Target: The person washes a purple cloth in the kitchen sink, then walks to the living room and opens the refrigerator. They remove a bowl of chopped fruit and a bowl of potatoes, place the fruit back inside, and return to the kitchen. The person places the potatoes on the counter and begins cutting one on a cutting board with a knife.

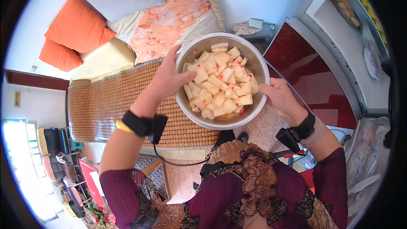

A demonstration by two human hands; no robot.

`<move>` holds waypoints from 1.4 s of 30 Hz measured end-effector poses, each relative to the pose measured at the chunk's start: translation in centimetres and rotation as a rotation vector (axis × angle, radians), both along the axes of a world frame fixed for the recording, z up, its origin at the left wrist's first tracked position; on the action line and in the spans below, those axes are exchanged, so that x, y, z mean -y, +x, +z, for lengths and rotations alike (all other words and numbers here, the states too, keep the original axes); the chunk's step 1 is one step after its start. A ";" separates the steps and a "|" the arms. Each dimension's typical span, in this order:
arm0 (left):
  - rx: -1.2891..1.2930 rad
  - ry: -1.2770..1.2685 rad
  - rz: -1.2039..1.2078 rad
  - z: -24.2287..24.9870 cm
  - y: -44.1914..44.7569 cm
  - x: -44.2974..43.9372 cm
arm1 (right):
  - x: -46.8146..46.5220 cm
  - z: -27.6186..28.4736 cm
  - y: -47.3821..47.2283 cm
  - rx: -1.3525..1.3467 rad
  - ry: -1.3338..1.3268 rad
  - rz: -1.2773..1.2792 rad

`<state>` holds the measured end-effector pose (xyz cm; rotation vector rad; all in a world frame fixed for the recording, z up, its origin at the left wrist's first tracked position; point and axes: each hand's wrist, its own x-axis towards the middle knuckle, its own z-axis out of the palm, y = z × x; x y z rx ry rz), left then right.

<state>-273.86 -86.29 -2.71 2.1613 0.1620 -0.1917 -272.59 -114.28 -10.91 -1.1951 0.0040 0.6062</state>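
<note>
A round stainless steel bowl [222, 125] is held up in front of my body, gripped from both sides. Inside it lie many pale, cut vegetable or fruit pieces [219, 84] flecked with small red bits, perhaps chopped chili. My left hand [173, 73] clasps the bowl's left side, with the thumb reaching over the rim to the pieces. At the right rim, my right hand [279, 97] holds on with its thumb on top; its other fingers are partly hidden beneath. Dark bands with small devices circle both wrists.
An open refrigerator with a dark red door [311, 76] stands at my right, and its shelf [346, 44] holds a dish of food. A sofa with a beaded mat [127, 108] and several cushions [79, 25] lies ahead and left. A metal-framed stool [152, 171] is near my left side.
</note>
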 end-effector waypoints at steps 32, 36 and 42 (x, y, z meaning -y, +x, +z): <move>-0.278 -0.687 0.168 -2.0 -6.6 9.7 | 0.7 6.1 3.6 1.611 -0.950 -0.100; -0.269 -0.658 0.118 -2.3 -6.5 10.4 | 0.1 5.8 3.2 1.667 -0.945 0.007; -0.269 -0.625 0.082 -2.4 -6.5 11.2 | 0.6 4.7 3.0 1.665 -1.030 0.044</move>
